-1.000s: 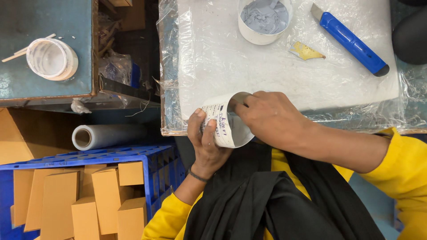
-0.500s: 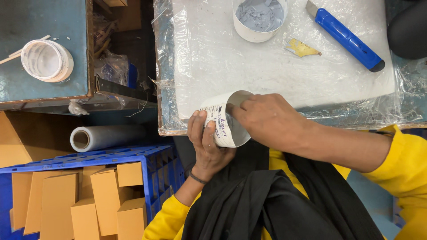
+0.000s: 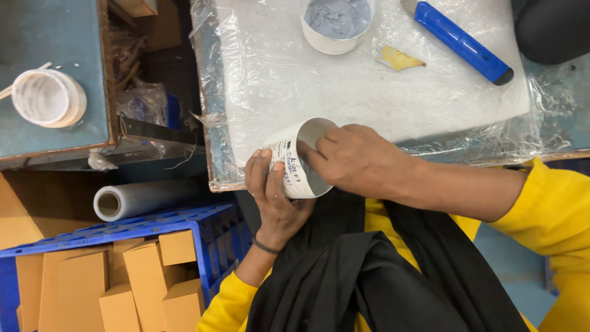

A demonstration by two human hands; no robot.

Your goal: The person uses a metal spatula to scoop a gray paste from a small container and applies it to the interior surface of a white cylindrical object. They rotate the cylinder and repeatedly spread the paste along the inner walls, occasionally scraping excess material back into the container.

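From up here I've got the left hand (image 3: pixel 275 195) wrapped around a white mug (image 3: pixel 299 158) tipped on its side at the edge of the plastic-covered surface (image 3: pixel 344 92), right hand (image 3: pixel 359 158) with fingers inside the rim. Further back: a white tub of grey paste (image 3: pixel 337 21), a blue utility knife (image 3: pixel 460 40), and a yellow scrap (image 3: pixel 398 59).

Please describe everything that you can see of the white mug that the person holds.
The mug is white, apparently ceramic, with dark printing on its outer wall. It lies tilted on its side, its open mouth turned up and to the right, at the near edge of the plastic-wrapped board. The left hand grips it from below, fingers wrapped around the printed side. The right hand rests on its rim, fingers reaching inside. The inside looks plain grey-white. No handle shows.
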